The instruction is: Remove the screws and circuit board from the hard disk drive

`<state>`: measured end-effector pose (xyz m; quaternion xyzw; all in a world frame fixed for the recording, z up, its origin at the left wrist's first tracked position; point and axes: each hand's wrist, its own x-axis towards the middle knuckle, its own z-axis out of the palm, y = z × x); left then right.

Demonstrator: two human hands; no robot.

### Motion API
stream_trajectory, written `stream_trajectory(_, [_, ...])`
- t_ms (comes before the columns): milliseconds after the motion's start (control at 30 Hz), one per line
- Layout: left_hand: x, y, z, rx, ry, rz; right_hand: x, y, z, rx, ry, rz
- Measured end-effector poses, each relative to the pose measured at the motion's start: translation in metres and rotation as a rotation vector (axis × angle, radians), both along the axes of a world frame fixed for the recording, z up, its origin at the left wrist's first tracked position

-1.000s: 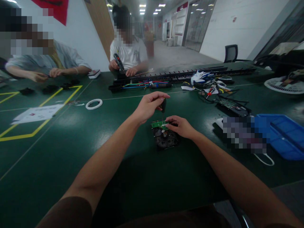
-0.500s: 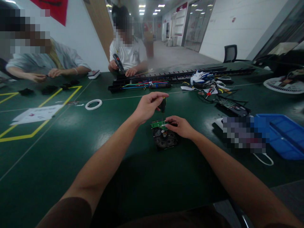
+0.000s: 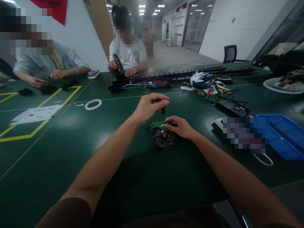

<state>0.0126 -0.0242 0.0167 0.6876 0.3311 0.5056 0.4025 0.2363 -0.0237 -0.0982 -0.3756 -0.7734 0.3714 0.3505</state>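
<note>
In front of me a hard drive [image 3: 164,139] lies on the green table [image 3: 114,133], its underside up, with a green circuit board [image 3: 158,124] across its far end. My left hand [image 3: 152,107] grips a small screwdriver [image 3: 163,108] by its dark and yellow handle, held upright above the board. The thin shaft points down at the board; whether the tip touches a screw is too small to tell. My right hand [image 3: 180,126] grips the board's right edge between thumb and fingers, steadying it against the drive.
On the right lie another hard drive [image 3: 234,107], a blue tray [image 3: 283,134] and cables with gloves [image 3: 201,77]. Long black strips [image 3: 175,76] with wires run along the far side. A white tape ring [image 3: 93,104] lies left. Two co-workers sit opposite, one holding a power screwdriver [image 3: 118,62].
My left hand's fingers have shifted round the screwdriver's handle, the index finger bending down from its top. My right hand and the hard drive stay put. The left co-worker's hands have moved slightly.
</note>
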Motion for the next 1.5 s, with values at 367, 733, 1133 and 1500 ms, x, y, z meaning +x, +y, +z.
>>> stream_trajectory(367, [-0.0002,0.0015,0.0005,-0.012,-0.037,-0.023,0.0011,0.0005,0.0005,0.007,-0.030,-0.005])
stream_trajectory(733, [0.0023,-0.0004,0.0011,-0.163,-0.163,-0.146,0.0004,-0.0003,0.0008,0.012,-0.033,-0.021])
stream_trajectory(1133, [0.0018,0.0000,-0.0015,-0.139,-0.128,-0.146,0.0009,0.0010,0.0001,0.016,-0.036,-0.012])
stream_trajectory(1500, [-0.0006,0.0007,0.0005,-0.117,-0.047,-0.161,0.0011,-0.0001,0.0013,0.000,-0.027,-0.015])
